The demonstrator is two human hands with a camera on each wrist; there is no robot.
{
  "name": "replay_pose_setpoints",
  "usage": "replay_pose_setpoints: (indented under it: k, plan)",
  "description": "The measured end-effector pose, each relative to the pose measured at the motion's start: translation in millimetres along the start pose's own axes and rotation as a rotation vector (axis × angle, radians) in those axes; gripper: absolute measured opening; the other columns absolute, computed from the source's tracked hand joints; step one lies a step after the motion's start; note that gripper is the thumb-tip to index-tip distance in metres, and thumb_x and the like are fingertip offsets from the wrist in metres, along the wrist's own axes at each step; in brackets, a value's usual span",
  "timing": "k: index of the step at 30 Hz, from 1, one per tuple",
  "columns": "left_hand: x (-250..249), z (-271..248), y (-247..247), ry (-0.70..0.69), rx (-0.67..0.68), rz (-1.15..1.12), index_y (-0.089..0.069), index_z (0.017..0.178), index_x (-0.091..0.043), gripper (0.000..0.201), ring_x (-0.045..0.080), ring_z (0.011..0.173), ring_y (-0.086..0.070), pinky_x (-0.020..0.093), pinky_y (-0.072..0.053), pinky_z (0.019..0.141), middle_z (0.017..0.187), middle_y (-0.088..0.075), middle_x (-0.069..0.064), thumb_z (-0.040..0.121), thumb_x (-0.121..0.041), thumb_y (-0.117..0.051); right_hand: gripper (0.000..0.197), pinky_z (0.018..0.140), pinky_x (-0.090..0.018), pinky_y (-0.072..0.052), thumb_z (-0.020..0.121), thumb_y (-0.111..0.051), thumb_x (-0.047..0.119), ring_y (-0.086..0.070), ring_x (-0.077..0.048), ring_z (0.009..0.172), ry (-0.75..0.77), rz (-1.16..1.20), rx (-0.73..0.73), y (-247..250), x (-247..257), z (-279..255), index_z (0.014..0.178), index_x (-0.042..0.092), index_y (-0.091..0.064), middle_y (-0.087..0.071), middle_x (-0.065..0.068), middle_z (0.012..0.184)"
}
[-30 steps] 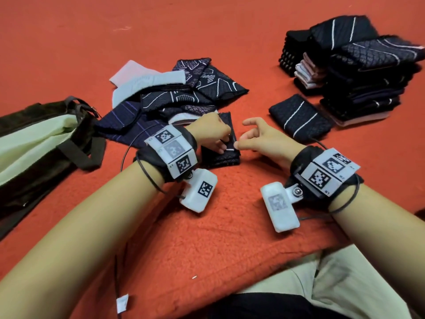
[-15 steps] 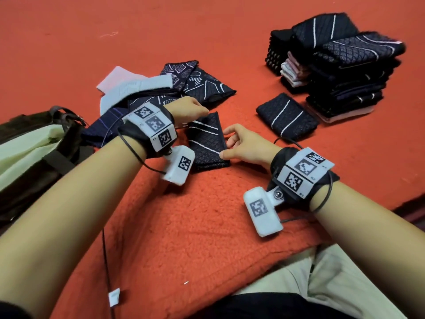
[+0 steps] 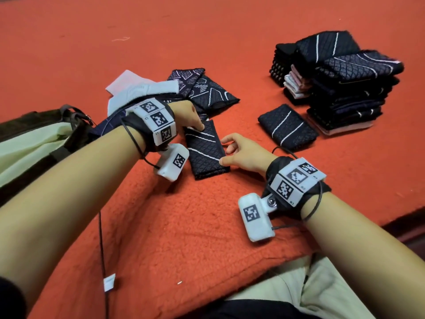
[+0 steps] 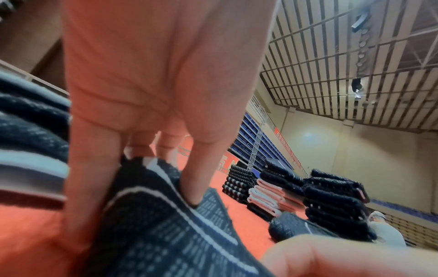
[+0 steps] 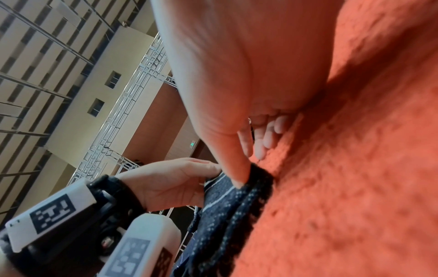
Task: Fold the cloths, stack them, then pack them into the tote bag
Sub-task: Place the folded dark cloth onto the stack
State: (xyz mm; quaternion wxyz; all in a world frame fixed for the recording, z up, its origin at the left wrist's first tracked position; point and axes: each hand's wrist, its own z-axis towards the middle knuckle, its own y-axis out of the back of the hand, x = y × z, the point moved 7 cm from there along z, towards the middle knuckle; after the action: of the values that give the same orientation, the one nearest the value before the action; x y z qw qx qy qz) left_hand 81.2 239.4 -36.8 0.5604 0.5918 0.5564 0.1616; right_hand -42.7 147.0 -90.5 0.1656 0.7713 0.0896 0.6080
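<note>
A folded dark cloth with white stripes (image 3: 204,150) lies on the orange carpet in front of me. My left hand (image 3: 190,118) holds its far left corner. In the left wrist view the thumb digs into the cloth (image 4: 166,224) and the fingers (image 4: 87,187) curl round its raised edge. My right hand (image 3: 241,153) sits at the cloth's right edge. In the right wrist view its thumb (image 5: 237,176) presses on the cloth (image 5: 232,206) while the other fingers rest loosely on the carpet. The tote bag (image 3: 34,143), dark with a pale lining, lies at the left.
A heap of unfolded dark patterned cloths (image 3: 207,88) and white ones (image 3: 142,90) lies behind my left hand. Tall stacks of folded cloths (image 3: 345,88) stand at the far right, with one folded cloth (image 3: 287,127) alone in front of them. My knees are at the bottom edge.
My left hand has slid off the top of the cloth to its far left corner, uncovering the striped face. The right hand has stayed at the right edge.
</note>
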Motion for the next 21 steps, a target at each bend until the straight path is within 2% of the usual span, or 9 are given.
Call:
replay_pose_setpoints:
  k: [2, 5, 6, 9, 10, 13, 14, 18, 21]
  plan:
    - [3, -4, 1, 0.019, -0.005, -0.002, -0.058, 0.082, -0.004, 0.012, 0.019, 0.055, -0.051, 0.020, -0.046, 0.037, 0.067, -0.052, 0.007, 0.085, -0.012, -0.067, 0.049, 0.059, -0.024, -0.048, 0.079, -0.068, -0.001, -0.044, -0.010, 0.061, 0.003, -0.008, 0.003, 0, 0, -1, 0.123, 0.006, -0.048, -0.041, 0.004, 0.078]
    - [2, -7, 10, -0.031, -0.058, -0.100, -0.057, 0.070, -0.009, 0.017, 0.018, 0.060, -0.056, 0.026, -0.051, 0.050, 0.068, -0.058, 0.006, 0.081, -0.010, -0.070, 0.048, 0.063, -0.027, -0.049, 0.080, -0.066, 0.000, -0.046, -0.011, 0.064, -0.003, -0.001, -0.003, 0, -1, -1, 0.124, 0.008, -0.048, -0.043, 0.004, 0.079]
    - [-1, -9, 14, -0.064, -0.073, -0.164, -0.056, 0.068, -0.012, 0.020, 0.014, 0.057, -0.056, 0.024, -0.050, 0.048, 0.063, -0.059, 0.003, 0.082, -0.009, -0.070, 0.047, 0.064, -0.027, -0.049, 0.080, -0.066, 0.001, -0.047, -0.011, 0.064, -0.003, 0.009, -0.009, 1, -1, -1, 0.123, 0.008, -0.048, -0.044, 0.004, 0.079]
    - [-13, -20, 30, -0.168, -0.159, -0.381, -0.054, 0.067, -0.016, 0.023, 0.006, 0.050, -0.051, 0.020, -0.044, 0.046, 0.058, -0.056, -0.003, 0.085, -0.007, -0.065, 0.036, 0.060, -0.014, -0.044, 0.084, -0.062, 0.010, -0.049, -0.009, 0.065, 0.009, 0.055, -0.121, 12, 2, 0, 0.118, 0.012, -0.050, -0.049, 0.006, 0.075]
    - [-16, -24, 35, -0.189, -0.189, -0.464, -0.054, 0.068, -0.017, 0.024, 0.005, 0.049, -0.052, 0.019, -0.043, 0.045, 0.057, -0.056, -0.005, 0.085, -0.006, -0.065, 0.032, 0.061, -0.015, -0.044, 0.084, -0.061, 0.015, -0.051, -0.009, 0.065, 0.010, 0.082, -0.197, 19, 2, -1, 0.115, 0.015, -0.050, -0.051, 0.006, 0.074]
    - [-24, -29, 38, -0.216, -0.217, -0.663, -0.052, 0.068, -0.018, 0.026, -0.001, 0.044, -0.054, 0.015, -0.046, 0.042, 0.055, -0.057, -0.008, 0.086, -0.003, -0.063, 0.029, 0.075, -0.037, -0.050, 0.080, -0.063, 0.025, -0.054, -0.017, 0.071, 0.030, 0.116, -0.404, 41, 1, -11, 0.106, 0.021, -0.050, -0.054, 0.002, 0.075]
    - [-27, -29, 36, -0.217, -0.215, -0.705, -0.052, 0.068, -0.018, 0.026, 0.000, 0.045, -0.054, 0.015, -0.048, 0.044, 0.059, -0.057, -0.006, 0.087, -0.003, -0.062, 0.027, 0.075, -0.040, -0.049, 0.079, -0.064, 0.026, -0.053, -0.017, 0.071, 0.056, 0.104, -0.448, 47, 3, -16, 0.102, 0.023, -0.050, -0.054, 0.002, 0.074]
    - [-41, -19, 19, -0.194, -0.186, -0.809, -0.053, 0.070, -0.017, 0.023, 0.002, 0.049, -0.055, 0.017, -0.051, 0.048, 0.052, -0.058, -0.009, 0.088, -0.005, -0.061, 0.014, 0.064, -0.027, -0.043, 0.080, -0.064, 0.020, -0.052, -0.008, 0.060, 0.163, 0.036, -0.567, 83, 15, -37, 0.089, 0.024, -0.054, -0.059, 0.000, 0.072]
    - [-64, -11, 4, -0.203, -0.207, -0.867, -0.058, 0.071, -0.015, 0.019, 0.002, 0.046, -0.055, 0.016, -0.050, 0.047, 0.062, -0.059, -0.002, 0.085, -0.005, -0.064, 0.009, 0.065, -0.024, -0.041, 0.081, -0.063, 0.018, -0.051, -0.003, 0.058, 0.147, -0.030, -0.644, 114, 9, -51, 0.085, 0.024, -0.056, -0.057, 0.005, 0.068]
